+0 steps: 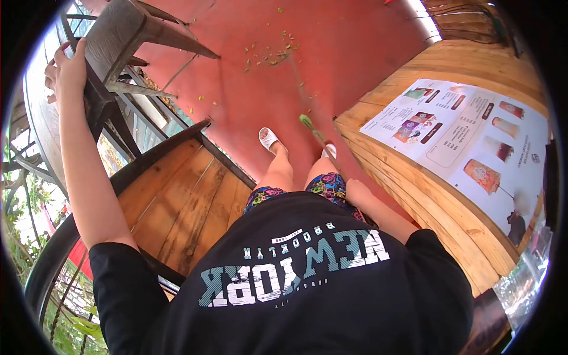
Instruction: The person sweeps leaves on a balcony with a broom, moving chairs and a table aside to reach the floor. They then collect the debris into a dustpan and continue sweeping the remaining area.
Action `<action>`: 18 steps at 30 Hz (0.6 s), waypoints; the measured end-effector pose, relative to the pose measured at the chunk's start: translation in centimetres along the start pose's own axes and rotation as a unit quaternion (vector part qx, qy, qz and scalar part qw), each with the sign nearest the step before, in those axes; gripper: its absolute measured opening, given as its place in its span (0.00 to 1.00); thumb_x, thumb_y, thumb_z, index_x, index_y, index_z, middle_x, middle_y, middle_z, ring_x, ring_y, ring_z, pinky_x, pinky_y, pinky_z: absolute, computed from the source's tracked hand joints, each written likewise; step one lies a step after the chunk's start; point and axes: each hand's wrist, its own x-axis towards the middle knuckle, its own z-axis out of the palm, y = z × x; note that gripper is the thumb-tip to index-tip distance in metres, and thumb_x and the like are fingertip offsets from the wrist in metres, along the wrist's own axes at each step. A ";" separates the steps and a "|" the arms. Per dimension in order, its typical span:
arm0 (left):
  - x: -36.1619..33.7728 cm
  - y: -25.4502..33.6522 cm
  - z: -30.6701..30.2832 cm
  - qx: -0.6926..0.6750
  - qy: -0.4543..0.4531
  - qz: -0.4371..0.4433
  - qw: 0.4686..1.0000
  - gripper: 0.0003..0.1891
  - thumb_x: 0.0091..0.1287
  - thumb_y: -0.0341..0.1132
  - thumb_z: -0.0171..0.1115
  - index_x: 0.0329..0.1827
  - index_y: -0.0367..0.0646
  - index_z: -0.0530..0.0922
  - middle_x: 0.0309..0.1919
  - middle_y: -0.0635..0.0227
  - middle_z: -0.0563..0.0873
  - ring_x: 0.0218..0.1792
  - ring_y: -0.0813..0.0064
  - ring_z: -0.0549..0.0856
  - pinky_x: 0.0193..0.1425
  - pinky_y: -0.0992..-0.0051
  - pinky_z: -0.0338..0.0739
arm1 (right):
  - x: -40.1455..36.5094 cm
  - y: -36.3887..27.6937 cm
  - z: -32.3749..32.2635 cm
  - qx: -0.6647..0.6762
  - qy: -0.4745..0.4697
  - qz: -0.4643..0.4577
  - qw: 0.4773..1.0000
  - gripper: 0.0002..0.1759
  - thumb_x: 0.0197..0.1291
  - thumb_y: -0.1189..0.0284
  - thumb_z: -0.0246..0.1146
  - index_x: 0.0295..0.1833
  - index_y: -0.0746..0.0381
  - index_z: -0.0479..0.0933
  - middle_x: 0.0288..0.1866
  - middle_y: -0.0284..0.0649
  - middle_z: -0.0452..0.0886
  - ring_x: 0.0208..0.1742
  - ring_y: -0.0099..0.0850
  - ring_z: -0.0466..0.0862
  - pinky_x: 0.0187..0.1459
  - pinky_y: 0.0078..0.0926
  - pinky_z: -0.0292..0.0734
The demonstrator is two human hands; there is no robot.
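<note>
My left hand (67,74) reaches out to the far left, its fingers bent over the edge of a dark wooden chair (118,38). Low beside my right thigh, my right hand (357,192) is closed around the handle of a broom (322,141). A green band (306,122) shows partway along the broom. Its thin, blurred far end points toward scattered small leaves (278,56) on the red floor (248,89). Part of the right hand's grip is hidden by its own fingers and my shorts.
A wooden table (408,171) with a printed drinks menu (452,139) stands close on my right. On my left is a wooden seat (183,201) with a dark frame. A pale round tabletop (38,97) and greenery (26,231) lie farther left.
</note>
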 end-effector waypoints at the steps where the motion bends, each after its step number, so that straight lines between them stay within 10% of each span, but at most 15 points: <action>1: 0.0 0.0 0.0 0.000 0.000 0.000 1.000 0.34 0.52 0.68 0.49 0.62 0.66 0.67 0.66 0.55 0.57 0.67 0.49 0.51 0.63 0.38 0.39 | -0.5 -0.6 -0.2 0.007 -0.008 -0.010 1.000 0.13 0.48 0.79 0.53 0.39 0.76 0.73 0.38 0.62 0.78 0.41 0.50 0.80 0.41 0.42 0.76; 18: -0.4 0.6 -0.2 0.027 -0.004 -0.008 1.000 0.32 0.55 0.67 0.49 0.62 0.67 0.66 0.66 0.57 0.56 0.68 0.50 0.51 0.62 0.35 0.39 | 1.4 -2.4 0.5 0.065 -0.035 0.028 0.997 0.15 0.49 0.74 0.57 0.44 0.68 0.75 0.40 0.58 0.78 0.43 0.48 0.80 0.44 0.41 0.74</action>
